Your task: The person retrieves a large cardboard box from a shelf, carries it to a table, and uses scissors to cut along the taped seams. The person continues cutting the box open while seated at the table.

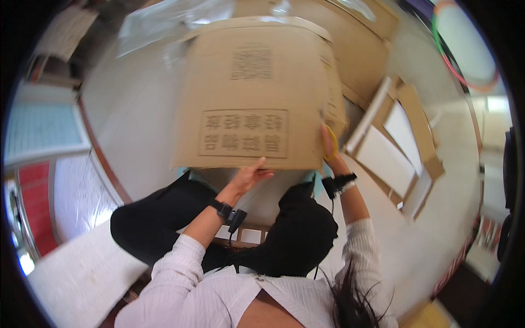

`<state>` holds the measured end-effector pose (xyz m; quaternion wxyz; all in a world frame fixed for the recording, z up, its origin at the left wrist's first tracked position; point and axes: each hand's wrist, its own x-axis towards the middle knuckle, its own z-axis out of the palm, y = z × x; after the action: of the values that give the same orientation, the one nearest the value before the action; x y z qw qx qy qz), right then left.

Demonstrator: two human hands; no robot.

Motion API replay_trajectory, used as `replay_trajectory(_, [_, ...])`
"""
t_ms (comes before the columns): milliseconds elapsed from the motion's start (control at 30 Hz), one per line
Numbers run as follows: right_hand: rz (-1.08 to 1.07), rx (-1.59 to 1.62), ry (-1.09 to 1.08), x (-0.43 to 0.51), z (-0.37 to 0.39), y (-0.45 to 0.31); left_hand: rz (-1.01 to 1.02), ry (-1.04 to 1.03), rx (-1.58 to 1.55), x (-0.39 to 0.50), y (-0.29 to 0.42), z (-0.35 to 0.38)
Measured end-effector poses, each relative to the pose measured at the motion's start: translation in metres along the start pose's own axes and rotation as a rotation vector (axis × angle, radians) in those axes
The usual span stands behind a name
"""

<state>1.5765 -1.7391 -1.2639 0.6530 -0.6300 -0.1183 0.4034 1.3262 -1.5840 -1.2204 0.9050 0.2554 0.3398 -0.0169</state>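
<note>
A large cardboard box (pixel 250 94) with printed writing and a square code stands before my knees. My left hand (pixel 248 176) is at its lower edge, thumb over the printed face and fingers curled at the rim, gripping it. My right hand (pixel 333 153) is at the box's right corner and holds scissors with yellow handles (pixel 331 143); their blades are blurred against the cardboard. Part of the right hand is hidden behind the handles. Each wrist wears a black strap with a small device and a cable.
An open cardboard box (pixel 424 127) with white sheets lies on the floor at the right. Larger cardboard (pixel 365 53) and clear plastic wrap (pixel 164 20) lie beyond the box. A pale bench or board (pixel 82 274) is at the lower left, and a hoop (pixel 441 53) at the upper right.
</note>
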Motion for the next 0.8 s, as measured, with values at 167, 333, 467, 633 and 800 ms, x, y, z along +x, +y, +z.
replay_trajectory(167, [0.139,0.236,-0.073,-0.008,0.013,-0.01,0.011,0.002,0.016,-0.001,-0.002,-0.006])
replay_trajectory(333, [0.124,0.195,-0.077,-0.004,0.012,-0.005,0.014,0.016,0.024,0.0,-0.001,-0.005])
replay_trajectory(467, [0.017,0.013,-0.043,0.001,0.008,0.007,0.029,0.028,0.042,-0.001,0.0,-0.004])
replay_trajectory(633, [0.137,0.18,-0.042,-0.002,0.013,-0.009,0.038,0.03,0.052,-0.002,0.0,-0.007])
replay_trajectory(800, [0.283,0.138,-0.204,0.004,0.011,-0.035,0.066,0.023,0.054,-0.001,-0.002,-0.012])
